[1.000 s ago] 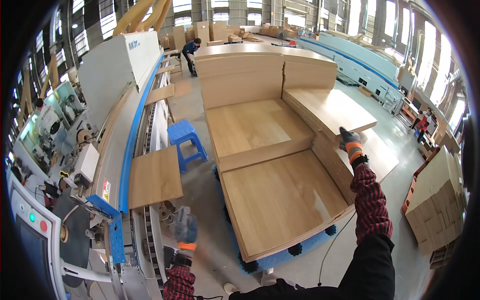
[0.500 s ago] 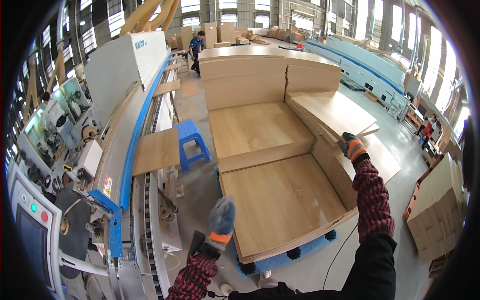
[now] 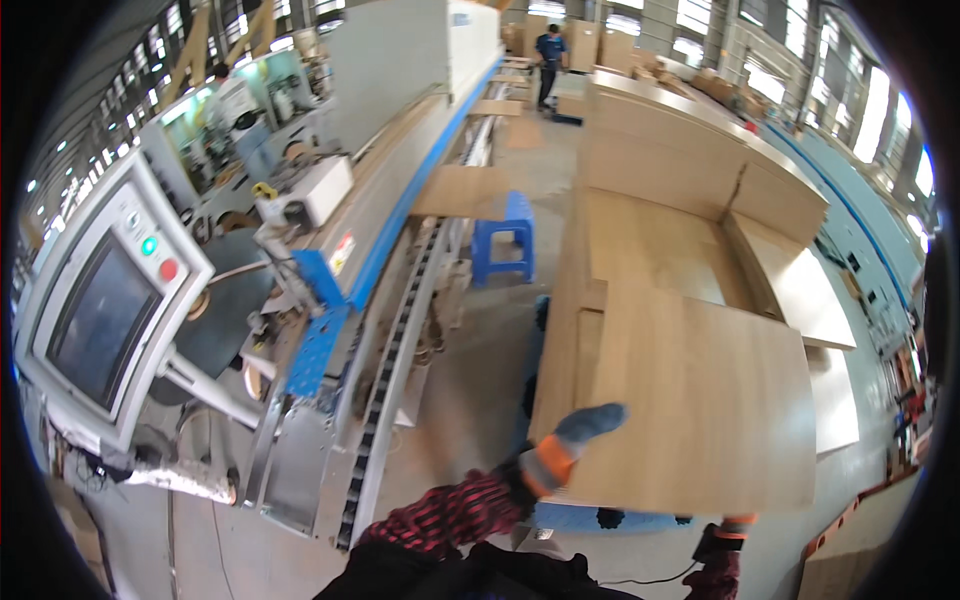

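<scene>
A wood-grain panel lies tilted above the stacked boards, its near part blurred by motion. My right hand, in a grey and orange glove, is at the panel's near edge and grips it; its fingers are hidden by the panel. Across the panel's left edge reaches my left hand, gloved alike, with stretched fingers pointing right over the surface. Whether it presses on the panel I cannot tell. Below and beyond is the stack of boards, partly covered by the panel.
On the left runs a long machine with a blue rail and a roller track. A control screen stands nearer. A board juts out beside a blue stool. A person is in the far aisle.
My view has turned left. The panel has come from the right-hand pile over the nearer stack, with my right hand drawn back toward me. My left hand has moved to the panel's left edge.
</scene>
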Motion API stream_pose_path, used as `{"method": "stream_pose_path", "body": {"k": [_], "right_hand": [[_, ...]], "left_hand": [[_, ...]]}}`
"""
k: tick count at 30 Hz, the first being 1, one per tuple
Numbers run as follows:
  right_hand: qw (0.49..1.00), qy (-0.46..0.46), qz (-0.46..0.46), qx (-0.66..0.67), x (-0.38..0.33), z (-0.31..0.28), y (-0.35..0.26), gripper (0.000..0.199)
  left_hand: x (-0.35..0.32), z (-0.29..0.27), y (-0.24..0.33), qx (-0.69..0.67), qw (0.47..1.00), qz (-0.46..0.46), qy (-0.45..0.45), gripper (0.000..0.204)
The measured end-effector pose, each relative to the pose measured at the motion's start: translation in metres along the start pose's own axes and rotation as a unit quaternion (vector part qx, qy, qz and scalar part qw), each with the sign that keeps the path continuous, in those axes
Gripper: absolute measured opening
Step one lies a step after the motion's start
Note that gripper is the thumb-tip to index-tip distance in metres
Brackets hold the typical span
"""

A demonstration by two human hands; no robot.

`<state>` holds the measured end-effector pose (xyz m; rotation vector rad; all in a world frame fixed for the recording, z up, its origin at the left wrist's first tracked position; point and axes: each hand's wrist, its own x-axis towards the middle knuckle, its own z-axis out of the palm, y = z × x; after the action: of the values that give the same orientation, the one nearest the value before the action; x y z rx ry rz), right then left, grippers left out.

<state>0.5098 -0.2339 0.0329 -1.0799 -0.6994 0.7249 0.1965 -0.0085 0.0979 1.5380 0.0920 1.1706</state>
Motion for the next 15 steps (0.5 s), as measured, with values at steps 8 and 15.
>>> {"method": "stream_pose_path", "body": {"k": [8, 15], "right_hand": [[0.970, -0.155, 0.180, -0.049, 0.007, 0.118, 0.011, 0.019], [0.883, -0.104, 0.436, 0.137, -0.052, 0.309, 0.091, 0.014]], "left_hand": [[-0.241, -0.206, 0.064, -0.023, 0.914, -0.366, 0.174, 0.021], [-0.282, -0.279, 0.183, 0.166, 0.788, -0.513, 0.298, 0.041]]}}
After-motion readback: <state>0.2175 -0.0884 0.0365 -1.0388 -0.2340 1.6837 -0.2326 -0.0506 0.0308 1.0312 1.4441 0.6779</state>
